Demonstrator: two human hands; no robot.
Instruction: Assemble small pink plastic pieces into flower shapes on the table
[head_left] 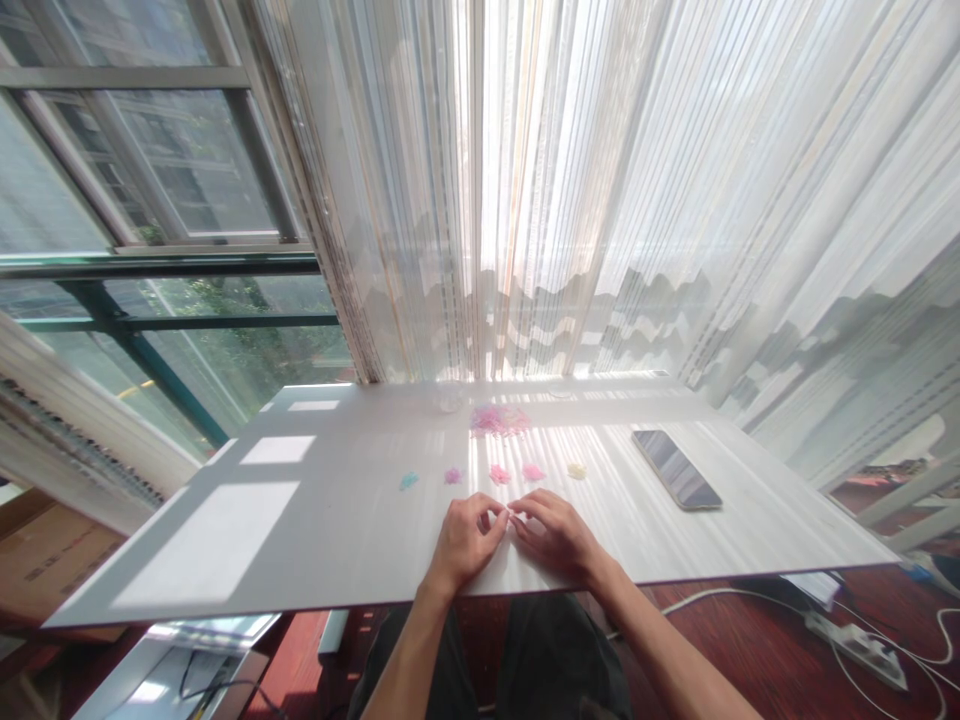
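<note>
Your hands meet at 6 o'clock on the white flat surface (300,520).
Your left hand (466,540) and right hand (556,537) each have the grip pinched on one tiny pale piece (512,515); small pink paper flowers (499,474) lie at 12 o'clock.

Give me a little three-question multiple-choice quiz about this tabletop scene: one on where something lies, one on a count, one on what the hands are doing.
1. Where does the phone lie relative to the hands?
A. On the table to their right
B. On the floor
C. Left of them, by the window

2. How many small coloured pieces lie in the row just beyond the hands?
A. Two
B. Five
C. Nine

3. What are the left hand and right hand doing?
A. Resting flat and far apart
B. Fingertips meeting over a tiny pale piece
C. Lifting the phone

Answers:
1. A, the dark phone lies flat on the white table right of both hands.
2. B, teal, purple, two pink and a yellow one show in the row.
3. B, both hands pinch together at the table's near edge; what the piece is stays too small to tell.
</note>
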